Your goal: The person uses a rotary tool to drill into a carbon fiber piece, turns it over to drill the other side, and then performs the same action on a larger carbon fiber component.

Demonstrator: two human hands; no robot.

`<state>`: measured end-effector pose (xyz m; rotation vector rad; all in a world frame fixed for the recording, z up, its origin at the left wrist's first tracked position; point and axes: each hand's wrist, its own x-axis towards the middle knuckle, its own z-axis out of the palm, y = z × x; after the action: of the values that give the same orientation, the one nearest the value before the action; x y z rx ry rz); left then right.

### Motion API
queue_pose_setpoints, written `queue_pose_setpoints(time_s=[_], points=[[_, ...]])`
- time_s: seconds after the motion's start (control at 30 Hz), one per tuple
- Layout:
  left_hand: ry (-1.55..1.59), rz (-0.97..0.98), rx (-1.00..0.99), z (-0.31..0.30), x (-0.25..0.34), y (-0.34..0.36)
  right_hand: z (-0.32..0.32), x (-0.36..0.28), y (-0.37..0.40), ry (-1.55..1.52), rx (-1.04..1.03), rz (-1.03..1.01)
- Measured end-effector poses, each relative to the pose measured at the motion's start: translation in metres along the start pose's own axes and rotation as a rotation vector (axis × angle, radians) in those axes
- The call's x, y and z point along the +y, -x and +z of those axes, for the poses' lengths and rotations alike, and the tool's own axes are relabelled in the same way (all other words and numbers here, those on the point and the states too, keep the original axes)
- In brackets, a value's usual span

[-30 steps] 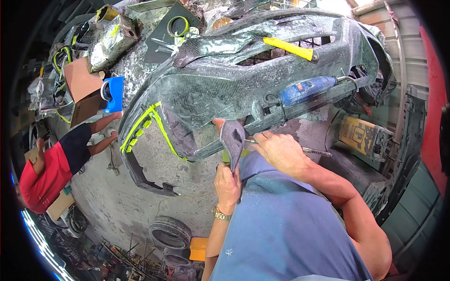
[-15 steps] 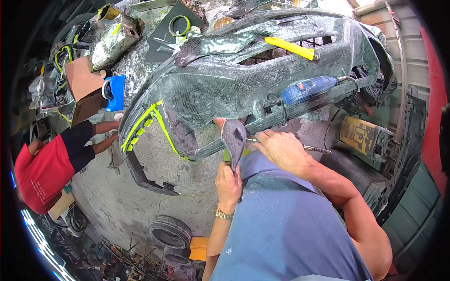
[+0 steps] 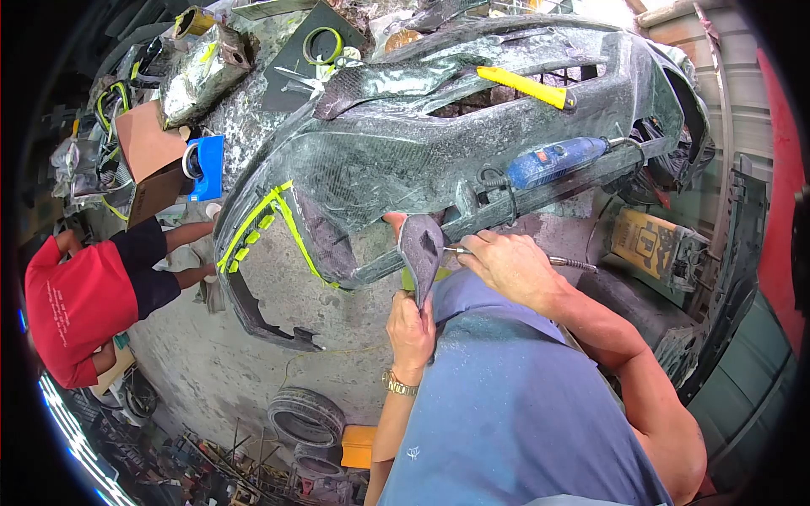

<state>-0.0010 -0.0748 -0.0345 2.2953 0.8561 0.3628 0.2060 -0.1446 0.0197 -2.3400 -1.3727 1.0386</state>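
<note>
My left hand (image 3: 411,337), a watch at its wrist, grips the narrow lower end of a dark teardrop-shaped part with a woven surface (image 3: 421,244). My right hand (image 3: 516,274) is wrapped round the handpiece of a rotary tool. A thin metal bit (image 3: 456,250) points left from its fingers, with the tip at the part's right edge. Behind the hand the flexible shaft (image 3: 572,264) comes out to the right. The blue rotary tool body (image 3: 557,162) rests on the lower bar of a large dusty bumper (image 3: 388,143) just beyond my hands.
A yellow utility knife (image 3: 527,87) lies on the bumper's top, and bright yellow tape (image 3: 295,232) lines its left opening. Tape rolls and scissors (image 3: 299,80) sit behind it. At left a person in a red shirt (image 3: 80,308) bends over. Tyres (image 3: 305,417) lie on the floor.
The person in red has shifted, with an arm now reaching down. My hands, the teardrop-shaped part and the rotary tool handpiece have barely moved.
</note>
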Motion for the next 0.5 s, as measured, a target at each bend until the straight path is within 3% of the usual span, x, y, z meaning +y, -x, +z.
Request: queue_pose_setpoints(time_s=[0.5], points=[[0.014,-0.001,0.009,-0.0007,0.0002,-0.0021,0.002,0.0025,-0.0036,-0.011,-0.022,-0.024]])
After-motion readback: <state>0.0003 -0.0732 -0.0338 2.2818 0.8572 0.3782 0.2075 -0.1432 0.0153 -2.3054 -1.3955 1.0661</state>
